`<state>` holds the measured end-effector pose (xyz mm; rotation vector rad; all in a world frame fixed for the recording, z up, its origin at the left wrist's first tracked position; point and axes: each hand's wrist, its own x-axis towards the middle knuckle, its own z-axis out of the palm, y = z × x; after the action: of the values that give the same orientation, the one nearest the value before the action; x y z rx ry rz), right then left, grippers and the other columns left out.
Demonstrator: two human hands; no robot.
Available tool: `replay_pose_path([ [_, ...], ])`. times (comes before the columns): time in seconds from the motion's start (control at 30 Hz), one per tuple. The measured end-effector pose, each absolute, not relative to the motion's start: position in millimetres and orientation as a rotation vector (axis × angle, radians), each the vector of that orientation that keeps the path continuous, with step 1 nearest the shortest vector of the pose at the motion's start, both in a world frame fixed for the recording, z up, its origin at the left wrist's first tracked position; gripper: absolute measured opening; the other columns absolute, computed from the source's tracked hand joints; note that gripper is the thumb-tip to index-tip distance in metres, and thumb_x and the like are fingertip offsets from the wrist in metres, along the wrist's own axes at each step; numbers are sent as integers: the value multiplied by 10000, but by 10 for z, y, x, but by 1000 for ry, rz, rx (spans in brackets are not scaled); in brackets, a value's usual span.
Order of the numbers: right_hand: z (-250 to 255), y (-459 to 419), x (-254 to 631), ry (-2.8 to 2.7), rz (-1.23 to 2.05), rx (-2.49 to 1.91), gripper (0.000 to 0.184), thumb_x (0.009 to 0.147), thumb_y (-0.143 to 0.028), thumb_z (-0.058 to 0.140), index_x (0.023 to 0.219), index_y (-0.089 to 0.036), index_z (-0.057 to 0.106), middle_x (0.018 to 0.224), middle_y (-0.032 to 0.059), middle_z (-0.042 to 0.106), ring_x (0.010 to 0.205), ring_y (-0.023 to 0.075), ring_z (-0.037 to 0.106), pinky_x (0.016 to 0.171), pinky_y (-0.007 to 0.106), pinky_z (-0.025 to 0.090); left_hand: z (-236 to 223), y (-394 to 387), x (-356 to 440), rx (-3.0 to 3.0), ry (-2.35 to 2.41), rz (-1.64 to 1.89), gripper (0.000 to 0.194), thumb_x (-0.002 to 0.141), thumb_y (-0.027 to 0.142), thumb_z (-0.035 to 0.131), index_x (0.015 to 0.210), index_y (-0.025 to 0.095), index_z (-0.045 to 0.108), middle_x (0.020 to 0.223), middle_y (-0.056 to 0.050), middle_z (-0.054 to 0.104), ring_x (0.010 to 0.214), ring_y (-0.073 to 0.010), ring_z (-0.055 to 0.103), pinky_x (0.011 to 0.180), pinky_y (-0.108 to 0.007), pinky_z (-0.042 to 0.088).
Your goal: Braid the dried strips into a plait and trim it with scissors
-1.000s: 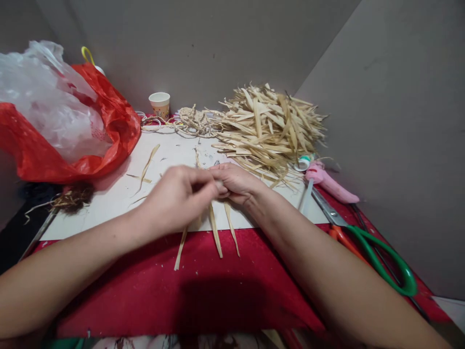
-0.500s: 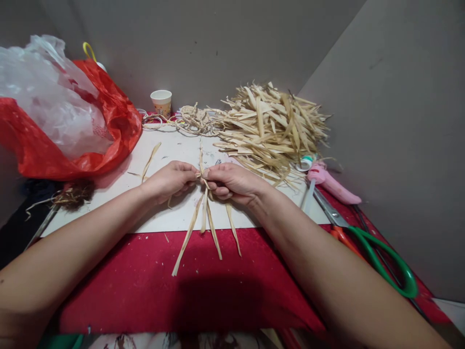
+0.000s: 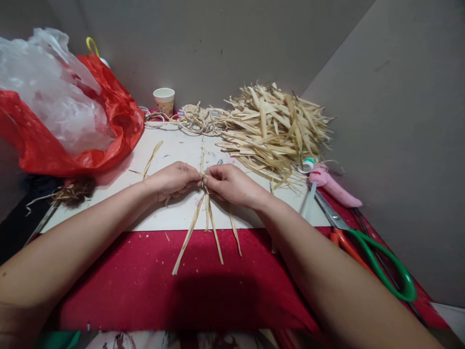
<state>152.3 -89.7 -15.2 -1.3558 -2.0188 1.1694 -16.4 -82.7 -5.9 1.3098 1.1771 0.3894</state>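
My left hand [image 3: 177, 180] and my right hand [image 3: 232, 184] meet over the white board [image 3: 116, 213], their fingertips almost touching. Both are closed in a pinch on a narrow braid of dry straw strips [image 3: 202, 157]. The braid runs away from me, up the board. Below my fingers several loose straw strips [image 3: 189, 236] fan out towards me and hang over the red cloth [image 3: 145, 281]. How the strips cross between the fingertips is hidden. Another loose strip [image 3: 152, 157] lies on the board beyond my left hand.
A heap of straw [image 3: 276, 126] lies at the back right, beside coiled straw cord [image 3: 199, 118] and a paper cup [image 3: 164, 100]. Red and clear plastic bags [image 3: 127, 116] fill the left. Scissors with green and orange handles [image 3: 407, 281] and a pink-handled tool [image 3: 337, 189] lie right.
My left hand first crossed in front of my right, then drew back left to a pinch on the braid. My right hand has turned slightly, its fingers now closed beside the left ones.
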Motion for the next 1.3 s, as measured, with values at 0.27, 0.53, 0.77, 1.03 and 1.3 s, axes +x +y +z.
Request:
replay_pose_path([
  [0.27,-173,-915,1510,-2255,857,-1353,231,825,-237,493,610,-158,518,570,-23,463,562,95,384,557,229,265,-90,-849,-130,1281,1237,483,199,795,209,488,599,188,506,418,80,246,337,-44,157,390,-256,86],
  [0.53,112,-971,1570,-2168,903,-1570,237,778,-168,560,550,-133,610,493,-5,527,462,73,358,485,225,257,-102,-888,-108,1379,1323,510,215,799,245,499,595,188,533,373,71,263,336,-50,188,413,-254,97],
  [0.77,119,-1072,1453,-1855,1380,-1577,214,787,-200,579,584,-142,606,399,-18,482,336,62,347,386,211,241,-94,-908,-99,1316,1298,581,260,763,177,516,520,192,426,376,74,278,333,-40,193,395,-257,82],
  [1.03,-45,-1092,1376,-2042,1057,-1558,233,740,-116,514,526,-144,602,460,-1,542,443,82,443,481,209,306,-115,-876,-126,1119,1160,595,316,767,235,592,524,188,396,408,92,244,355,-31,158,388,-236,77],
  [1.3,129,-1301,1329,-2456,901,-1369,195,832,-222,529,661,-153,592,626,26,596,546,103,443,535,233,296,-138,-867,-132,1072,1132,604,173,765,171,576,594,152,560,410,66,366,349,-37,241,389,-224,146],
])
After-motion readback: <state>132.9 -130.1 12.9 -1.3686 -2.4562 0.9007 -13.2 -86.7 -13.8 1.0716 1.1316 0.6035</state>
